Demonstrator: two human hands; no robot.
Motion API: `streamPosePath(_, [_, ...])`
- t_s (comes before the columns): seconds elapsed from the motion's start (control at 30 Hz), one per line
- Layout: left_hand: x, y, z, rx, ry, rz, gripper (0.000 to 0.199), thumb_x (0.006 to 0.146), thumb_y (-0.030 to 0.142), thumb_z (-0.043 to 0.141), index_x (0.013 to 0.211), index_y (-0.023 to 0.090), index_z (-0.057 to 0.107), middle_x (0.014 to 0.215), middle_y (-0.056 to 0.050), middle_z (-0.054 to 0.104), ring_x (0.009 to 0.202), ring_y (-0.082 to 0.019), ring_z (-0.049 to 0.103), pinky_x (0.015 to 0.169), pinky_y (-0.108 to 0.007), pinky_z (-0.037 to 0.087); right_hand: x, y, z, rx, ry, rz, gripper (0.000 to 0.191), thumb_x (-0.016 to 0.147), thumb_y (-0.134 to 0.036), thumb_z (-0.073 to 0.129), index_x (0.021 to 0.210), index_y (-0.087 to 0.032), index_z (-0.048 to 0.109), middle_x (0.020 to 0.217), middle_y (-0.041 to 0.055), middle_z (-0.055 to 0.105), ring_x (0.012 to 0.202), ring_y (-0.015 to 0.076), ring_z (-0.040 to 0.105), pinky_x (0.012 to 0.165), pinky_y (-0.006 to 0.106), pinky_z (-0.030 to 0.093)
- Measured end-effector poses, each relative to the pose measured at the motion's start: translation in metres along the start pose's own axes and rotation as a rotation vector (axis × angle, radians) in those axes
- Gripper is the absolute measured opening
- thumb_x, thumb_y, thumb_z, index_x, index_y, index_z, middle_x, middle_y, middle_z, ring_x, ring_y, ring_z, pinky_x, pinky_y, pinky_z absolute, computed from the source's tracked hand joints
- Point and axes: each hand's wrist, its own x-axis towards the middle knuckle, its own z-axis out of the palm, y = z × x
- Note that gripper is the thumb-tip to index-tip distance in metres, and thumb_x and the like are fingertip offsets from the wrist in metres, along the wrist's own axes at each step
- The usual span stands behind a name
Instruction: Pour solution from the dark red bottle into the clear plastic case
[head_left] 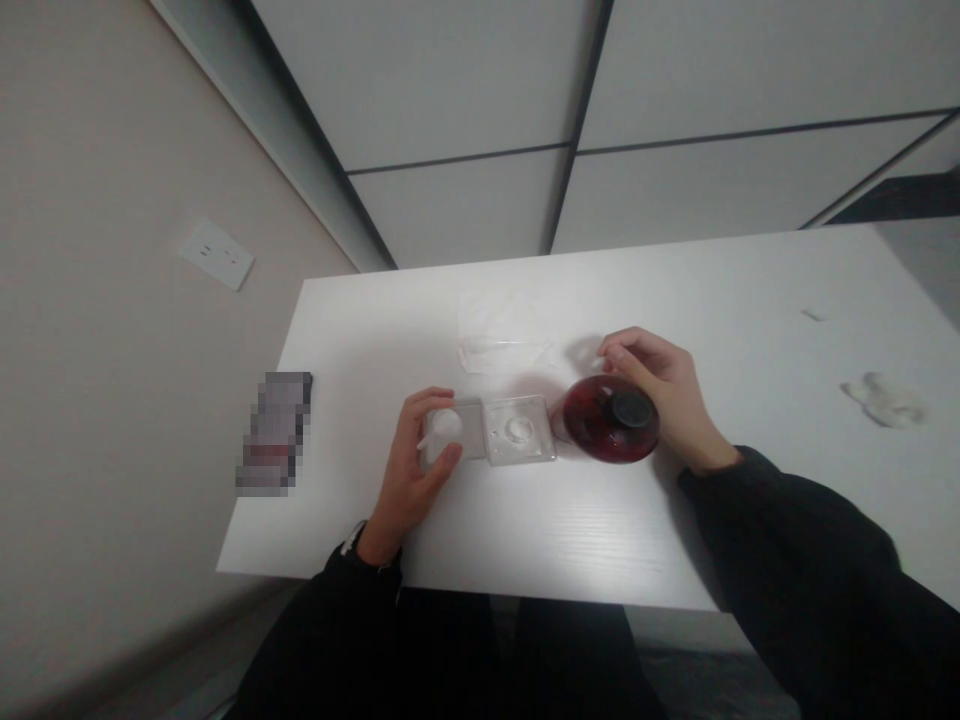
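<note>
White desktop: left hand grips glare-washed clear case, right hand seemingly clasps dark red bottle.

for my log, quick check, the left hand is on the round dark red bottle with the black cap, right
Not quite: it's the right hand, not the left, on the round dark red bottle with the black cap, as the head view shows. The left hand holds a clear plastic tray.

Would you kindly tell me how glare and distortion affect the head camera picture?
In the head view, glare washes out the white table and the clear plastic sheet, wide-angle distortion splays the panels beyond the table, and a pixelated patch hides one object.
</note>
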Motion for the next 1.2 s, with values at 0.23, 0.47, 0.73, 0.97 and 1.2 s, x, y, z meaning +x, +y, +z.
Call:
streamPosePath(0.23, [0.0062, -0.0052, 0.0028, 0.006, -0.005, 0.032, 0.026, 0.103, 0.042, 0.071, 0.123, 0.027, 0.062, 0.135, -0.010, 0.067, 0.132, -0.027, 0.067, 0.115, -0.050, 0.052, -0.0004, -0.0002, 0.0005, 0.017, -0.005, -0.005, 0.031, 0.092, -0.055, 0.078, 0.084, -0.026, 0.071, 0.083, 0.0014, 0.069, 0.076, 0.0194, 0.063, 0.075, 0.037, 0.054])
streamPosePath(0.47, [0.0055, -0.0039, 0.0015, 0.022, -0.022, 0.034, 0.037, 0.101, 0.053, 0.072, 0.124, 0.026, 0.061, 0.134, -0.011, 0.068, 0.130, -0.029, 0.067, 0.113, -0.049, 0.051, -0.0027, -0.0004, 0.0007, 0.038, -0.041, -0.027, 0.042, 0.094, -0.067, 0.073, 0.086, -0.026, 0.073, 0.080, 0.0009, 0.067, 0.074, 0.0195, 0.059, 0.076, 0.038, 0.048])
streamPosePath(0.73, [0.0088, -0.0005, 0.0016, 0.030, -0.052, 0.019, 0.032, 0.103, 0.051, 0.068, 0.119, 0.024, 0.062, 0.133, -0.012, 0.070, 0.124, -0.029, 0.068, 0.105, -0.047, 0.053, -0.0078, 0.0021, 0.0049, 0.074, -0.218, -0.012, 0.054, 0.097, -0.077, 0.062, 0.091, -0.026, 0.077, 0.086, 0.0034, 0.073, 0.083, 0.0234, 0.066, 0.082, 0.039, 0.049])
streamPosePath(0.97, [0.0061, -0.0029, 0.0024, 0.011, -0.050, 0.044, 0.028, 0.106, 0.048, 0.064, 0.120, 0.026, 0.057, 0.133, -0.011, 0.067, 0.126, -0.027, 0.066, 0.106, -0.045, 0.052, -0.0078, 0.0043, 0.0069, 0.104, -0.242, 0.008, 0.055, 0.097, -0.076, 0.062, 0.091, -0.024, 0.078, 0.091, 0.0060, 0.075, 0.087, 0.0252, 0.068, 0.079, 0.039, 0.051])
streamPosePath(1.2, [0.0058, -0.0014, 0.0032, 0.014, -0.029, 0.033, 0.035, 0.101, 0.047, 0.074, 0.122, 0.027, 0.054, 0.130, -0.009, 0.067, 0.123, -0.027, 0.066, 0.105, -0.045, 0.053, -0.0083, 0.0063, 0.0063, 0.122, -0.255, 0.014, 0.054, 0.100, -0.075, 0.059, 0.093, -0.025, 0.078, 0.095, 0.0058, 0.076, 0.092, 0.0248, 0.069, 0.082, 0.038, 0.051])
